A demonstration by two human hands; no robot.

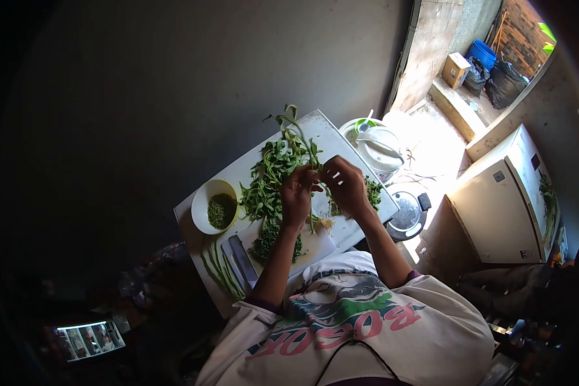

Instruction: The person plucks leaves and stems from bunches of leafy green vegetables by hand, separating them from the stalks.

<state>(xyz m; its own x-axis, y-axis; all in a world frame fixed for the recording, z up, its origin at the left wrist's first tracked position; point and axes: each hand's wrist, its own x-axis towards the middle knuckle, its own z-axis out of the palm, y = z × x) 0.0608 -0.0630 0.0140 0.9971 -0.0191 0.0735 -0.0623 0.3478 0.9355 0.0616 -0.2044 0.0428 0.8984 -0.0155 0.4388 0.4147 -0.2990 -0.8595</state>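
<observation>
My left hand (297, 198) and my right hand (346, 185) come close together over the white table. The fingers of both are bent in a pinch around a long green stalk (307, 143), whose upper part rises away from me; the exact grip is partly hidden. Beyond my left hand lies a heap of leafy greens (261, 186). Nearer to me, chopped greens (264, 244) sit on a white cutting board (320, 246), with a wide-bladed knife (240, 258) at its left. Pale roots (324, 225) show below my hands.
A white bowl (201, 215) with chopped greens stands left, above long thin green stalks (220, 273). More greens (372, 193) lie at the table's right end. A lidded white container (381, 151) and a dark round lidded pot (405, 215) are beyond it. A small refrigerator (495, 209) is right.
</observation>
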